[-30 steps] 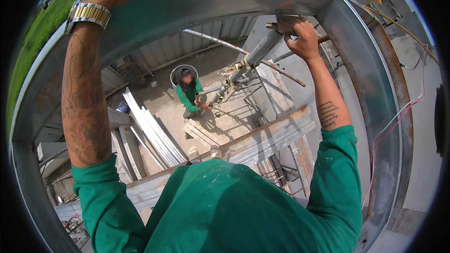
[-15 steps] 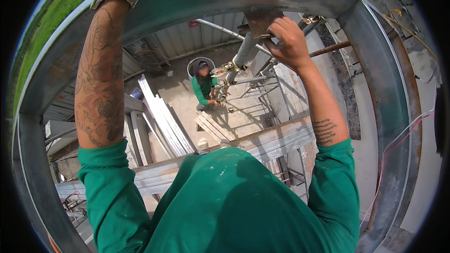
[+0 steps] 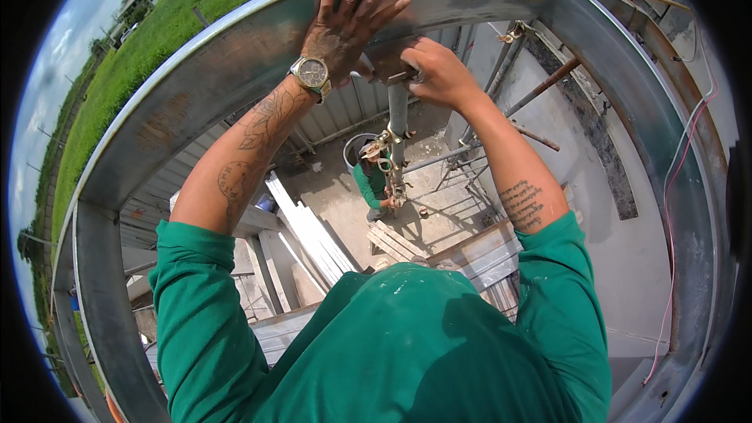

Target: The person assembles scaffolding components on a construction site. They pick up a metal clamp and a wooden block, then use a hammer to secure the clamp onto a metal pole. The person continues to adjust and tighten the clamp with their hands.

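My left hand (image 3: 341,35) lies against the inner face of a steel beam (image 3: 470,0), fingers spread, a wristwatch (image 3: 312,74) below it. Close by on the right, my right hand (image 3: 442,74) has its fingers curled round the edge of a small brownish metal plate (image 3: 382,61). That plate sits against the beam's lower part, between my hands and partly hidden by them. Just under it rises an upright scaffold pipe (image 3: 398,113) with clamps (image 3: 384,143).
Below, a person in green (image 3: 372,180) is beside the pipe on a concrete floor. Pale metal lengths (image 3: 305,227) lie to the left, wooden boards (image 3: 395,243) nearer the middle. Scaffold tubes (image 3: 431,160) cross at right. A thin pink and white wire (image 3: 670,211) hangs along the right beam.
My left hand has come right along the beam and now rests spread beside the plate. My right hand stays at the plate. The view has shifted, showing more grass and sky at left.
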Demonstrator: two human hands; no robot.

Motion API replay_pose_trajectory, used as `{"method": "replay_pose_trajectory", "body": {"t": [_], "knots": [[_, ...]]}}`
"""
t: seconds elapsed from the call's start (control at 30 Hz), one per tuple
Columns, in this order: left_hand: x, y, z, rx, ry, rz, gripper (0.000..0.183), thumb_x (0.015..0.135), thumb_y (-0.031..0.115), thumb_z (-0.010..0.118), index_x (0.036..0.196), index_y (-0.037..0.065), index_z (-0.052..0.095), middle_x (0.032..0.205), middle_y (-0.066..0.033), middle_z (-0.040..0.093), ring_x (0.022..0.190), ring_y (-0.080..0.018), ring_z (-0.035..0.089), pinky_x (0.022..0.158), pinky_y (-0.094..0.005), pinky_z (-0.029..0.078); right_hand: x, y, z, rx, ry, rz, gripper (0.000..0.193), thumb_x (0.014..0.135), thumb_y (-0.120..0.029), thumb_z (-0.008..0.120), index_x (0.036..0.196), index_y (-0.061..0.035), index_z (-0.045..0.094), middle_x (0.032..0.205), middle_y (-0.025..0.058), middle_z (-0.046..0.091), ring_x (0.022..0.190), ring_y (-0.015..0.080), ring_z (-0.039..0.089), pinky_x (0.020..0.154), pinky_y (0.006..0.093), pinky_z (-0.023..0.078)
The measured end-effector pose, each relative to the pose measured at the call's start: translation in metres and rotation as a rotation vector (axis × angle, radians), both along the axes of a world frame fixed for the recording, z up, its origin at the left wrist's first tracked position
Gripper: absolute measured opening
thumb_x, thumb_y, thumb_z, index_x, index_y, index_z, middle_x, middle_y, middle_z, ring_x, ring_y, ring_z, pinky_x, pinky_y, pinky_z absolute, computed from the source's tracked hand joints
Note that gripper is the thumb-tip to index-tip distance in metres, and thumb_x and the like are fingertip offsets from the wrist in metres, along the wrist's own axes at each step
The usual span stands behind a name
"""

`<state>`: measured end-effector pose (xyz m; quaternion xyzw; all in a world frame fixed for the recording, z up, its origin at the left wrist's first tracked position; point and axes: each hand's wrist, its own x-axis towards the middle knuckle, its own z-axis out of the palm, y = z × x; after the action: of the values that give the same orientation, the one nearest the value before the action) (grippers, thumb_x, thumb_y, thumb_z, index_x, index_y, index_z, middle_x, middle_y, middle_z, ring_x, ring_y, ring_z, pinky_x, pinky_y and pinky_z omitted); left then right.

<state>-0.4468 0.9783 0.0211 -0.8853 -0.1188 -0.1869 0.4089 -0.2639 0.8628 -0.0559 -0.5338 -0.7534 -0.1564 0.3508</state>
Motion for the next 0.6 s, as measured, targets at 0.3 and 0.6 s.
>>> {"method": "replay_pose_trajectory", "body": {"t": [0.3,0.6], "knots": [[0.042,0.014,-0.025,-0.118,0.074,-0.138,0.091,0.083,0.059,0.062,0.158,0.017,0.031,0.167,-0.0056,0.02,0.156,-0.0322,0.009,0.123,-0.0604,0.003,0.005,0.0,0.001,-0.146,0.041,-0.099,0.02,0.064,0.0,0.067,0.077,-0.0059,0.053,0.083,0.0107,0.059,0.09,0.0354,0.057,0.077,0.0458,0.047],[0.042,0.018,-0.046,-0.154,-0.029,-0.122,0.091,0.079,0.05,0.069,0.157,0.018,0.034,0.167,-0.0068,0.023,0.156,-0.0359,0.008,0.123,-0.0586,0.002,-0.006,-0.056,-0.013,0.176,0.226,-0.211,0.046,0.065,-0.01,0.082,0.108,-0.0099,0.065,0.112,0.0082,0.06,0.113,0.03,0.055,0.1,0.042,0.043]]}}
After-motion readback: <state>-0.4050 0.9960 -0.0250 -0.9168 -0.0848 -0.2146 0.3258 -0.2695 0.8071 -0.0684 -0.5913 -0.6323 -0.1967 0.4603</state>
